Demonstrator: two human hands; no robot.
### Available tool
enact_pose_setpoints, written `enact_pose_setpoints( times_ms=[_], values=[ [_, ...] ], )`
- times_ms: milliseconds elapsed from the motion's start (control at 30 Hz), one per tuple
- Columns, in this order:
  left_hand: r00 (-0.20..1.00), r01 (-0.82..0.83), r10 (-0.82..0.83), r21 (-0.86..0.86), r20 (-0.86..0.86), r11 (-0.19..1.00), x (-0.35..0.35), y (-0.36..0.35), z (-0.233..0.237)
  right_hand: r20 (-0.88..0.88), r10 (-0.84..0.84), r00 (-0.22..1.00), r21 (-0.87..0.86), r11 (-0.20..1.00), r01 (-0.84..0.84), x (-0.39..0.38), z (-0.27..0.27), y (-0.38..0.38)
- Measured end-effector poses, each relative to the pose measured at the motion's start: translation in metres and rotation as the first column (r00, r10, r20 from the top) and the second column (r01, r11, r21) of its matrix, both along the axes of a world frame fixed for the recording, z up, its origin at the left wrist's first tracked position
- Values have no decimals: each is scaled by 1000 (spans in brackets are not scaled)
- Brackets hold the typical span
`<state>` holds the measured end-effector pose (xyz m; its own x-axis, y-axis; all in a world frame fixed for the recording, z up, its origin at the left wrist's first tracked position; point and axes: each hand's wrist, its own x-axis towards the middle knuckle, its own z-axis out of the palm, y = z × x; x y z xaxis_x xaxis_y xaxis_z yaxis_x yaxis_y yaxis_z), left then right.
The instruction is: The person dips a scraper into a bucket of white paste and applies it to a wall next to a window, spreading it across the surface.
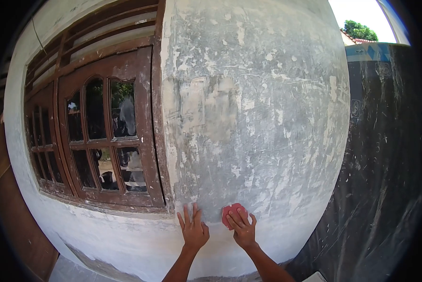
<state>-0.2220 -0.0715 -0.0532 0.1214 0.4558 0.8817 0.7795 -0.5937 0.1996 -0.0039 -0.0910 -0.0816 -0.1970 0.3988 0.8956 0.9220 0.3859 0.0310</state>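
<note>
My right hand (245, 233) presses a rounded red pad (225, 216) against the lower part of a patchy wall (267, 155). Its fingers lie across the pad's face, and pale marks show along the pad's edge. Left of it, my left hand (195, 233) has its fingers spread and pointing up at the wall, holding nothing. The fingertips appear to rest on the surface, just right of the window's lower corner. Grey, worn paint with whitish patches covers the wall, and a smoother beige patch (206, 108) lies above my hands.
A brown wooden window (110, 117) with glass panes is set in the wall on the left. Below it runs a white wall band (140, 235). Dark, spattered sheeting (375, 155) hangs on the right. A pale-edged object (316, 277) stands at the bottom right.
</note>
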Motion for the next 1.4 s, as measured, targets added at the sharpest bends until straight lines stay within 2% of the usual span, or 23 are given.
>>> enact_pose_setpoints(
  times_ms=[67,133,167,200,267,300,333,400,433,500,667,767,800,867,900,933,1000,1033,1067,1133,1200,1267,1400],
  values=[
    [998,59,-57,-44,27,997,33,-15,-33,-42,-9,999,-92,996,5,39,-31,-30],
    [991,128,-122,-107,60,986,76,-34,-67,-432,52,900,-298,934,-197,77,-54,-65],
    [986,160,-144,-210,90,964,100,-46,-85,-456,139,879,-174,955,-241,96,-60,-82],
    [980,191,-161,-320,117,928,123,-61,-104,-468,100,878,-213,952,-222,115,-80,-99],
    [974,224,-195,-447,112,866,168,-90,-140,-804,-123,582,-332,905,-267,156,-137,-120],
    [969,244,-224,-502,100,830,189,-106,-157,-914,-130,385,-273,897,-347,177,-172,-127],
    [963,261,-254,-556,90,789,208,-122,-177,-807,-400,435,-545,789,-285,201,-180,-152],
    [954,275,-290,-626,81,730,244,-151,-214,-911,-382,158,-413,824,-388,231,-213,-184],
    [944,298,-312,-677,106,673,259,-167,-232,-895,-421,147,-444,812,-379,243,-223,-202],
    [925,336,-353,-732,139,593,284,-198,-270,-904,-389,-177,-281,853,-441,262,-243,-235],
    [884,273,-459,-895,89,352,325,-265,-328,-786,-513,-344,-375,839,-394,297,-290,-316],
    [831,230,-553,-942,61,243,341,-293,-368,-640,-758,-124,-722,648,-242,314,-330,-356],
    [823,209,-564,-957,62,201,345,-302,-380,-738,-675,1,-661,723,-201,319,-349,-370],
    [770,136,-638,-978,2,161,353,-316,-407,-528,-820,221,-841,541,-2,323,-367,-402],
    [754,112,-657,-984,-4,135,357,-322,-423,-458,-812,362,-843,526,113,325,-373,-412],
    [744,93,-669,-990,0,104,359,-327,-432,-441,-831,340,-861,499,102,328,-379,-419],
    [676,75,-736,-991,-33,112,364,-335,-451,-540,-629,560,-741,671,39,335,-393,-433],
    [651,62,-758,-993,-39,105,367,-337,-459,-410,-718,563,-864,503,12,339,-399,-448],
    [638,45,-769,-996,-30,76,369,-339,-467,-400,-738,543,-878,479,3,336,-409,-465],
    [585,86,-807,-984,-79,158,374,-338,-480,12,-629,778,-929,280,241,333,-428,-492],
    [555,53,-828,-989,-84,137,374,-337,-496,33,-604,796,-964,191,185,329,-456,-520],
    [494,61,-855,-975,-158,215,371,-335,-508,179,-512,840,-954,119,276,324,-469,-537],
    [447,34,-858,-954,-252,297,358,-337,-534,272,-459,846,-936,78,343,321,-479,-568]
  ],
)
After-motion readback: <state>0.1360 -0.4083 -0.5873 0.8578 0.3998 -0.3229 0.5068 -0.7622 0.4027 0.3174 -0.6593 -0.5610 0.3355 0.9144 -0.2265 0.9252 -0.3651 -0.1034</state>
